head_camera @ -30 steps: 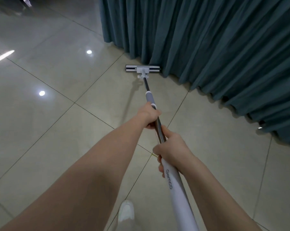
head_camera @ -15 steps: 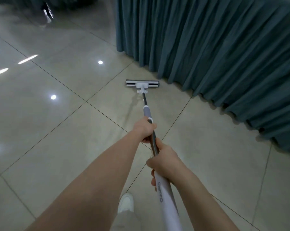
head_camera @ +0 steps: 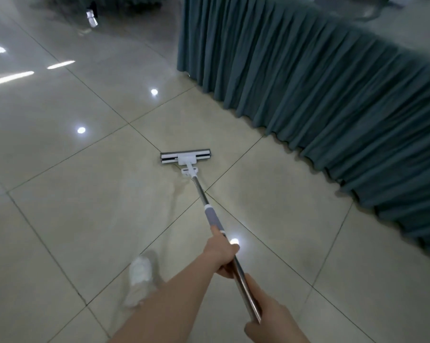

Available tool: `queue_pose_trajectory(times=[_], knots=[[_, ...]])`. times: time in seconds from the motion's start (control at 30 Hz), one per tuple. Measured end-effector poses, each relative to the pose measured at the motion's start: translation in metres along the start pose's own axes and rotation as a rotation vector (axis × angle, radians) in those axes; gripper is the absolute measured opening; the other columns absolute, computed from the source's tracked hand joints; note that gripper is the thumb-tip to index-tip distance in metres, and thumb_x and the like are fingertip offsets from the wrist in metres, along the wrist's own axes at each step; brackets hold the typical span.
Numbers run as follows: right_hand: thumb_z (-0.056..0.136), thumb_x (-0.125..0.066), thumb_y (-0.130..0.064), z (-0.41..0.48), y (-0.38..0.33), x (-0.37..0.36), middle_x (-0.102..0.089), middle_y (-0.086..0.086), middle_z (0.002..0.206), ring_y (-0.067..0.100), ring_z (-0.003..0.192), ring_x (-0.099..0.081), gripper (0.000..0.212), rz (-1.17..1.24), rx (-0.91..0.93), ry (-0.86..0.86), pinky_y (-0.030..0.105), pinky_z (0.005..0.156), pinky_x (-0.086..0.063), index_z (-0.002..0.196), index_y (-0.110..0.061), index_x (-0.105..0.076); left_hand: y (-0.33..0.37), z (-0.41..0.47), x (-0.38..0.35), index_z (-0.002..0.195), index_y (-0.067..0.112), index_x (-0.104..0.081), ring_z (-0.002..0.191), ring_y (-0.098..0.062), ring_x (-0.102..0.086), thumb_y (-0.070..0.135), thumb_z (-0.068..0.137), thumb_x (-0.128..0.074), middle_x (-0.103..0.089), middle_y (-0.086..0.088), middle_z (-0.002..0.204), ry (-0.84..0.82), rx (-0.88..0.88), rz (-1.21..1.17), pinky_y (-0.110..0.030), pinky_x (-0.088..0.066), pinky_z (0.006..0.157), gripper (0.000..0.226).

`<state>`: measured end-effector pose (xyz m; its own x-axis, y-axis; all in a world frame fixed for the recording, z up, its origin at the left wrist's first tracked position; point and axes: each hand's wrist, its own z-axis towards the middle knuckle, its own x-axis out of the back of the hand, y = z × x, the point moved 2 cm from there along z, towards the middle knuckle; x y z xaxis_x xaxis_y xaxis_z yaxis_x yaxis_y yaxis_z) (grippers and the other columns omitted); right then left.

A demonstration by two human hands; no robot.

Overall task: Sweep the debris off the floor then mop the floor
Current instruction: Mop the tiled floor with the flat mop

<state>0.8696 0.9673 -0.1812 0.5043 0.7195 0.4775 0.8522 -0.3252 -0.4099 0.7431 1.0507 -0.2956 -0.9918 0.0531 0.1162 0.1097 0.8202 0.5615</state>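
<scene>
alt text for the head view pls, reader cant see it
A person's left hand and, nearer the camera, right hand grip a mop handle, its flat mop head resting on glossy beige floor tiles near a pleated teal curtain. One white shoe shows.

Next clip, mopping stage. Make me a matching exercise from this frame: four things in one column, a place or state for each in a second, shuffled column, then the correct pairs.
Column one
1. mop head
2. left hand
3. right hand
4. white shoe

Column two
A. grips the pole at the end nearest the camera
B. lies flat on the floor, apart from the teal drape
C. stands on the floor, left of the pole
D. grips the pole just below the grey sleeve

Pairs: 1-B, 2-D, 3-A, 4-C
</scene>
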Motion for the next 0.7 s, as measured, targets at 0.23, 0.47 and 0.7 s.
queue_pose_trajectory(times=[0.23, 0.47, 0.7], knots=[[0.082, -0.045, -0.002, -0.003, -0.008, 0.036, -0.058, 0.007, 0.072, 0.015, 0.039, -0.054, 0.084, 0.063, 0.011, -0.002, 0.024, 0.04, -0.047, 0.142, -0.057, -0.026, 0.029, -0.002, -0.009, 0.127, 0.018, -0.03, 0.086, -0.038, -0.063, 0.018, 0.088, -0.058, -0.051, -0.013, 0.1, 0.129, -0.085, -0.046, -0.047, -0.057, 0.049, 0.047], [0.088, -0.042, -0.004, 0.041, -0.066, 0.058, -0.055, 0.016, 0.07, 0.022, 0.034, -0.051, 0.081, 0.117, -0.044, -0.027, 0.029, 0.039, -0.049, 0.143, -0.058, -0.018, 0.073, 0.039, 0.034, 0.125, 0.018, -0.032, 0.086, -0.038, -0.064, 0.018, 0.087, -0.057, -0.052, -0.014, 0.103, 0.157, -0.108, -0.081, -0.052, -0.058, 0.053, 0.045], [0.087, -0.043, 0.001, 0.133, -0.163, 0.084, -0.052, 0.013, 0.077, 0.017, 0.029, -0.047, 0.082, 0.16, -0.04, 0.011, 0.025, 0.034, -0.044, 0.147, -0.052, -0.021, 0.144, 0.116, 0.119, 0.123, 0.02, -0.036, 0.075, -0.029, -0.061, 0.017, 0.087, -0.058, -0.052, -0.014, 0.11, 0.152, -0.103, -0.16, -0.031, -0.05, 0.036, 0.042]])
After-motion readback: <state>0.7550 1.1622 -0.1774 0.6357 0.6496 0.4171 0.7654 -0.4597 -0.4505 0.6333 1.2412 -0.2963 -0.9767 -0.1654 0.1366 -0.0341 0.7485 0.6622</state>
